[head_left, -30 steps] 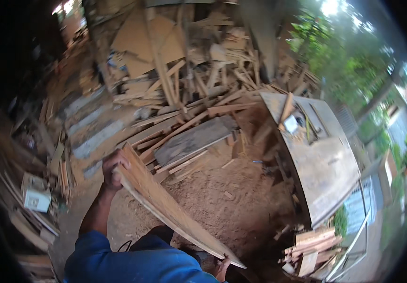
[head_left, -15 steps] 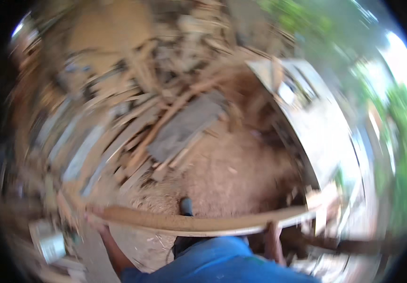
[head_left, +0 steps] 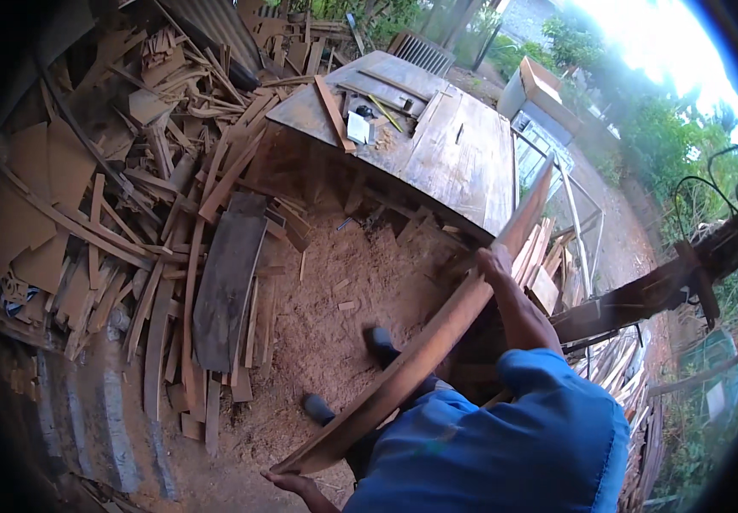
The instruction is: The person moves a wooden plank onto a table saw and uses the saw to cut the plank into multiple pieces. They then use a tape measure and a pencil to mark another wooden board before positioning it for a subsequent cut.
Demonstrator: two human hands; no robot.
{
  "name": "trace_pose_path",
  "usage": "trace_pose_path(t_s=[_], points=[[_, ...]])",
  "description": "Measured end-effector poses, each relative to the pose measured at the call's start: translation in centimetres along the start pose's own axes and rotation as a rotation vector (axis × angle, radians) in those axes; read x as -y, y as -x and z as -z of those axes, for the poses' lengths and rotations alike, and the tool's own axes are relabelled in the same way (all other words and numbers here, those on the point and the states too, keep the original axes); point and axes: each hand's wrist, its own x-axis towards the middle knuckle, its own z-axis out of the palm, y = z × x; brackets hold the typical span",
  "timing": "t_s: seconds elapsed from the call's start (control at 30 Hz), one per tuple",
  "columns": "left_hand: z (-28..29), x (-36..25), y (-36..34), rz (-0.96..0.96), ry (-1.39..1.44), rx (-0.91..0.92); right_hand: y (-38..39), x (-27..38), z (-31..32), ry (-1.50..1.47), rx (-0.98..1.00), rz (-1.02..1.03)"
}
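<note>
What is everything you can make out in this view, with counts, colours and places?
plank: one, brown, slanting between the hands
table: one, greyish-brown, upper centre
white object: one, white, on the table
thin strip: one, yellow-green, on the table
dark board: one, grey, on wood at left
wood scraps: many, brown, left
beam: one, dark brown, right
greenery: uncountable, green, upper right
shoes: two, dark, lower centre
shirt: one, blue, bottom
left hand: one, bare, plank's lower end
right hand: one, bare, gripping plank's upper part
</note>
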Motion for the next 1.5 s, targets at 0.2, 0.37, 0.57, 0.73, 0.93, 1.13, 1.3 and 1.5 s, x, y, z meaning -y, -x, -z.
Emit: trace_pose_path(t_s=[0.2, 0.37, 0.57, 0.73, 0.93, 1.13, 1.3, 1.5], points=[[-6.2, 0.2, 4.9, 0.076, -0.145, -0.175, -11.1, 4.9, -8.4, 0.190, 0.102, 0.109], [-7.5, -2.8, 4.2, 0.099, -0.186, -0.064, -13.3, 8.1, -14.1, 0.317, -0.157, 0.109], [-9.9, -3.2, -1.3, 0.154, -0.402, -0.177, -7.6, 1.7, -13.5, -0.072, -0.262, 0.336], [-12.8, -1.2, 0.1, 0.253, -0.724, 0.015, -7.1, -15.8, -20.6, -0.734, -0.159, -0.493], [-9.9, -0.9, -3.7, 0.200, -0.454, 0.059, -9.7, -10.6, -23.3, -1.014, 0.062, -0.186], [-12.1, -3.7, -0.4, 0.217, -0.503, 0.085, -14.7, -5.4, -20.6, -1.049, 0.065, 0.016], [-15.8, -2.4, 4.4, 0.200, -0.471, 0.126, -20.8, -5.0, -19.9, -1.019, 0.011, 0.158], [-17.8, -0.5, 3.6, 0.298, -0.373, 0.086, -25.2, -3.2, -19.3, -0.780, 0.011, 0.164]])
